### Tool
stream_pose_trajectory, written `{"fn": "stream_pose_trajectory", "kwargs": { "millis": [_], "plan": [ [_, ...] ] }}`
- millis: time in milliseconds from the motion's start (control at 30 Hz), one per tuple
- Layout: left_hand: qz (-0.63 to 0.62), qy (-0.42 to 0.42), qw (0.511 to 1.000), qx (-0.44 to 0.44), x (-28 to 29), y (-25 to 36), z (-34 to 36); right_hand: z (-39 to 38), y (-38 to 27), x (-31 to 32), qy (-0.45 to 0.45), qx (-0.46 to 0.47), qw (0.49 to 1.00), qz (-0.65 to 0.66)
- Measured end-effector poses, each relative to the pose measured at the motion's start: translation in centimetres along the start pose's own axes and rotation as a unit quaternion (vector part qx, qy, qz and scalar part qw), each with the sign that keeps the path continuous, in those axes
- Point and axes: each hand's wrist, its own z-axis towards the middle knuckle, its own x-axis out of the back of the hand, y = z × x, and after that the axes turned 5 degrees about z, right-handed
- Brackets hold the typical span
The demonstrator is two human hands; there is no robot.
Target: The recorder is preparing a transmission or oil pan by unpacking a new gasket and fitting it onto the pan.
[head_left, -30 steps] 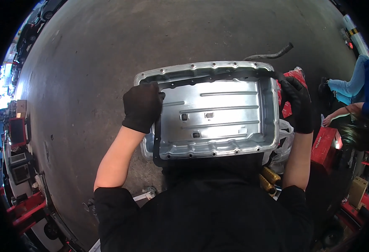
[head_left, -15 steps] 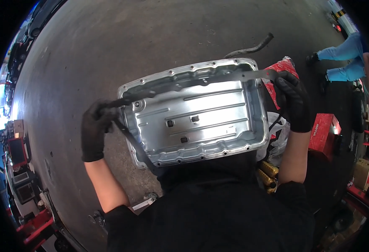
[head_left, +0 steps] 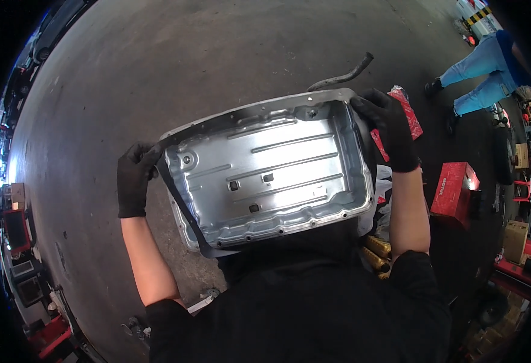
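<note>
Your gloved left hand (head_left: 136, 181) pinches a corner of the thin dark gasket (head_left: 184, 199) at centre left. Your gloved right hand (head_left: 392, 127) closes on its upper-right corner; you cannot tell whether it also grips the metal pan (head_left: 289, 163) in mid-frame. The gasket's upper strip runs along the pan's far rim. A curved hose (head_left: 345, 78) lies beyond, at upper centre-right.

Over a pan (head_left: 289, 160), along its far and left sides, lies a gasket (head_left: 178, 189); beyond, a hose (head_left: 344, 78); rightward, a box (head_left: 450, 190), seemingly floor-standing.
</note>
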Motion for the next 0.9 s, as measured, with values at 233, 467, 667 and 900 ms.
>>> {"fn": "stream_pose_trajectory", "kwargs": {
  "millis": [233,467,667,900],
  "plan": [
    [0.098,0.103,0.986,-0.09,-2.0,-1.6,-0.4,0.4,2.7,-0.7,0.081,0.046,0.975,-0.203],
    [0.201,0.16,0.959,-0.122,-3.1,-1.5,-2.0,-7.2,4.2,5.5,-0.104,-0.15,0.983,0.023],
    [0.198,0.158,0.959,-0.13,-3.8,-0.7,-2.3,-14.2,5.0,4.8,-0.104,-0.218,0.965,0.102],
    [0.252,0.139,0.942,-0.174,-3.5,-0.5,-2.1,-13.9,0.6,6.2,-0.058,-0.221,0.972,0.046]
  ]
}}
